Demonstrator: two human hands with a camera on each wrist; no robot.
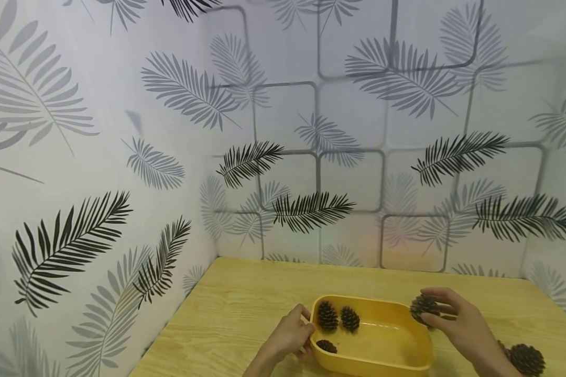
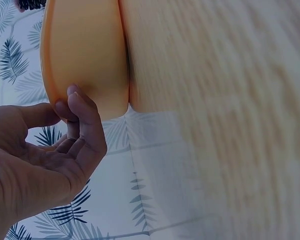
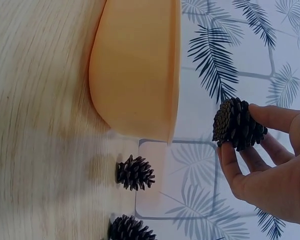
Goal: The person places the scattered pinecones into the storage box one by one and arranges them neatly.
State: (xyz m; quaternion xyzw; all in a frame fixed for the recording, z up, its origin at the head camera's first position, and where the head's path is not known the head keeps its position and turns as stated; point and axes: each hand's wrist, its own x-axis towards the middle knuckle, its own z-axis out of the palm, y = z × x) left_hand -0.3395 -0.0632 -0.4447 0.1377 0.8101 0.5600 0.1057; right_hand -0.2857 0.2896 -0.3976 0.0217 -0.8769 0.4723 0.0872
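Note:
A yellow plastic basin with rounded corners stands on the table, with three pine cones at its left end. My left hand grips the basin's left rim; in the left wrist view, the thumb and curled fingers meet at the basin's edge. Between the thumb and fingers of my right hand is a dark brown pine cone, held at the basin's right rim in the head view. The right wrist view shows that cone raised above the tabletop.
Two more pine cones lie on the wood-grain table right of the basin, one of them partly covering the other, which my right forearm also hides in part. Leaf-patterned sheeting rises behind the table and along its left side.

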